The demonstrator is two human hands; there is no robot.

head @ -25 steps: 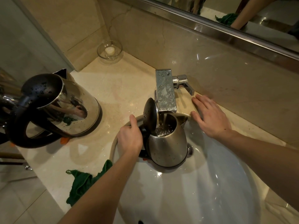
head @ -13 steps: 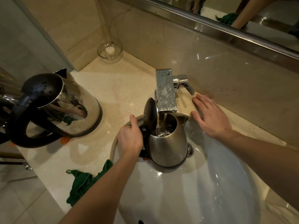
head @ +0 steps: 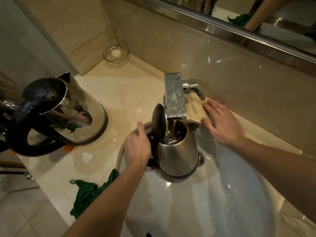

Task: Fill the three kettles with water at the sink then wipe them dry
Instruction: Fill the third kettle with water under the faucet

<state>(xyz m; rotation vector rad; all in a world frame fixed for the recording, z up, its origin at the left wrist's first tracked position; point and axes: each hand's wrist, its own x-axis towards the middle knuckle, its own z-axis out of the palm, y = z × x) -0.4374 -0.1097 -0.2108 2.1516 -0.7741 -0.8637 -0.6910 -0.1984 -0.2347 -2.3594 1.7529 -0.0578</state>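
Nothing has shifted: my left hand (head: 136,147) still grips the kettle (head: 177,156) by its handle under the running tap (head: 175,98) in the sink (head: 205,211). My right hand (head: 222,124) lies spread on the counter (head: 119,93), just right of the tap. I judge the filling is still under way.

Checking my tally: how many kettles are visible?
2: the small kettle under the faucet, gripped by the left hand; the large kettle on the counter, left. A third may be cropped at the frame's edge.

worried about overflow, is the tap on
On: water runs from the tap into the open kettle, churning inside; the left hand holds it.
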